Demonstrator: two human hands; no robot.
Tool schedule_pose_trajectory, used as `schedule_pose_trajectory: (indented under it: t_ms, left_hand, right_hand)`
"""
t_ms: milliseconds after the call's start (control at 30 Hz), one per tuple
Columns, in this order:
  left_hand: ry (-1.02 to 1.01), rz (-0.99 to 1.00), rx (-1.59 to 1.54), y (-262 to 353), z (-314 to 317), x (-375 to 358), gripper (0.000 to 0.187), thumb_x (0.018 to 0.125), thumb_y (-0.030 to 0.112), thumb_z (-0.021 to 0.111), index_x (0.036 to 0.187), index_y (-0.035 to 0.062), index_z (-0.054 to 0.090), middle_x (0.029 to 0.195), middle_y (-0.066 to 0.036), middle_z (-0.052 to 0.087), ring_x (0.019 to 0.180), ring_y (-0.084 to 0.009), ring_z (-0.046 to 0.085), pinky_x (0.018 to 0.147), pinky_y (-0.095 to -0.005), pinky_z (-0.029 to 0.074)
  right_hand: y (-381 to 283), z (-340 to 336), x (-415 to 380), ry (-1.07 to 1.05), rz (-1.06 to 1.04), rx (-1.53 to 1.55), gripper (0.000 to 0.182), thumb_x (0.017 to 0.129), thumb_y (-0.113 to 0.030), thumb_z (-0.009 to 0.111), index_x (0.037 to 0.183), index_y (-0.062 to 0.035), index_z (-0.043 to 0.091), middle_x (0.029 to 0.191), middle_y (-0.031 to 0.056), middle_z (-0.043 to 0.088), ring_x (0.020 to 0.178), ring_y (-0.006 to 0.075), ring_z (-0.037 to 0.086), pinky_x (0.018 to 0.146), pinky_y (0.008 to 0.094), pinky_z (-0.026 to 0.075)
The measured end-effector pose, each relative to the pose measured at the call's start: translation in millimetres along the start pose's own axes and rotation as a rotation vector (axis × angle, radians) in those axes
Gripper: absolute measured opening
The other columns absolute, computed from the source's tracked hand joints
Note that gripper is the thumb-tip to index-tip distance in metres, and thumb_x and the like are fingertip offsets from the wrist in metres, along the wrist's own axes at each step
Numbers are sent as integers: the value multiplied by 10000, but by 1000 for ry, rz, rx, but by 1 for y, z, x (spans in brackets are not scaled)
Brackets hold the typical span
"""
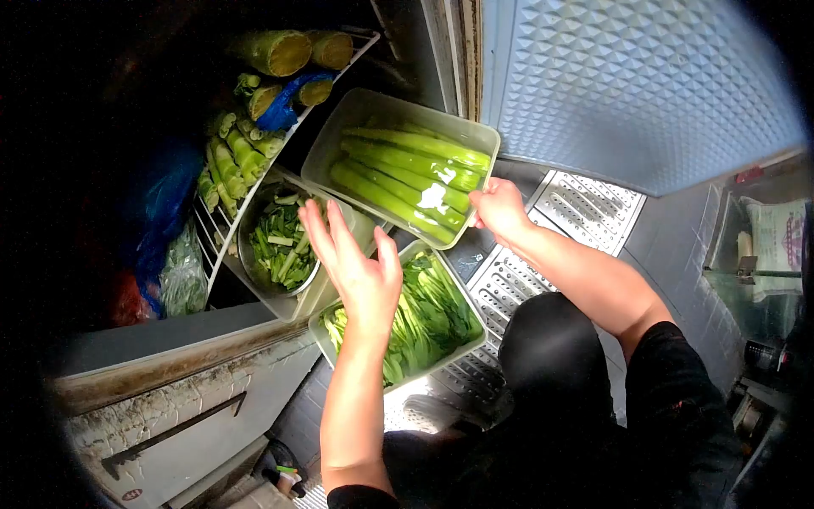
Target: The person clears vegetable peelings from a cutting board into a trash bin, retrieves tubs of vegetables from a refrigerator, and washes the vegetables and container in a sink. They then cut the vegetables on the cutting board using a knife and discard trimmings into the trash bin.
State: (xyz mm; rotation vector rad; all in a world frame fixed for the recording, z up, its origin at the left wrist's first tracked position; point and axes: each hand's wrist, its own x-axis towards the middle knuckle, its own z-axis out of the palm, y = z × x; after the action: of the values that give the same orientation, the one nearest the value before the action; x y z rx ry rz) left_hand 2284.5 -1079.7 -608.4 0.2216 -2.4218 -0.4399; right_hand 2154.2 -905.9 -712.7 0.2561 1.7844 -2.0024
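My right hand point(500, 208) is closed on the near right corner of a clear plastic tub point(320, 157), which is tilted. Long, pale green vegetable stalks point(373, 174) lie side by side in it, with bright glare on top. My left hand point(360, 276) is raised with its fingers stretched out and holds nothing. Behind its fingers, a metal bowl of chopped greens point(280, 242) sits inside another plastic tub point(360, 225). Below the stalks, leafy greens point(428, 318) fill a third tub point(466, 346), partly covered by my left hand and wrist.
On the left, a white wire shelf point(233, 225) inside a dark cabinet bears thick cut stems point(284, 53), green stalks point(242, 157) and plastic bags point(182, 271). A blue textured door panel point(627, 76) stands at upper right. Perforated metal plates point(585, 208) lie on the floor by my knee.
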Motion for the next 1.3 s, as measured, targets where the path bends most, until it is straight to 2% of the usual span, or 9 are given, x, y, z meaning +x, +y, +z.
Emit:
schedule_pose_trajectory:
  t_ms: [100,200,433,533,567,633,867,1267,1300]
  left_hand:
    - [17,122,94,-5,10,14,665,853,19,647,1443,-93,362,1518,-309,330,1450,-477,268,1180,-504,279]
    - [-171,134,-28,-14,33,22,665,856,30,646,1437,-111,354,1504,-318,347,1453,-479,254,1185,-510,268]
    - [-272,-50,302,-75,95,78,651,902,112,603,1430,-150,328,1481,-350,359,1409,-470,325,1169,-511,294]
    - [-504,-154,432,-91,120,102,698,937,171,607,1479,-121,278,1526,-325,315,1456,-447,258,1198,-469,269]
    - [-471,-109,501,-112,138,100,651,925,155,599,1452,-105,320,1466,-326,388,1395,-461,353,1146,-479,344]
    - [-613,-264,423,-116,144,109,543,909,130,590,1388,-64,422,1409,-307,453,1325,-465,431,1081,-494,407]
    - [-627,-294,424,-91,141,109,244,914,92,519,1127,10,603,1214,-232,624,1128,-415,609,941,-492,511]
    - [-716,-194,236,-4,141,54,172,875,104,546,995,9,625,1012,-252,691,980,-453,657,858,-528,523]
    - [-736,-194,217,5,144,47,171,874,104,550,995,11,627,1011,-252,692,974,-452,661,858,-527,526]
  right_hand:
    - [-4,-9,-5,-18,16,-29,107,903,1,544,902,42,642,679,96,645,475,138,567,427,270,452]
    - [-4,-21,-7,-2,35,-55,97,900,6,544,891,44,632,677,99,644,476,143,568,431,273,452]
    - [4,-56,-13,-34,68,-54,83,895,20,539,894,51,615,693,109,633,486,156,569,437,281,441]
    - [-2,-66,-22,-27,79,-65,79,889,16,540,886,44,614,666,109,628,476,149,567,432,276,439]
    - [-3,-69,-24,-21,75,-70,69,883,14,548,872,48,608,645,113,622,468,151,569,429,282,445]
    - [-1,-78,-25,-22,91,-76,70,879,6,565,890,45,622,644,103,625,473,138,569,437,273,452]
    - [3,-117,-37,5,94,-80,108,886,1,566,924,33,662,697,85,653,517,122,568,461,271,457]
    - [12,-238,-58,22,84,-219,102,819,10,538,856,-21,629,714,39,638,558,108,575,503,256,461]
    - [11,-250,-62,50,115,-272,101,825,-7,542,866,-28,632,710,13,616,552,88,538,490,246,416]
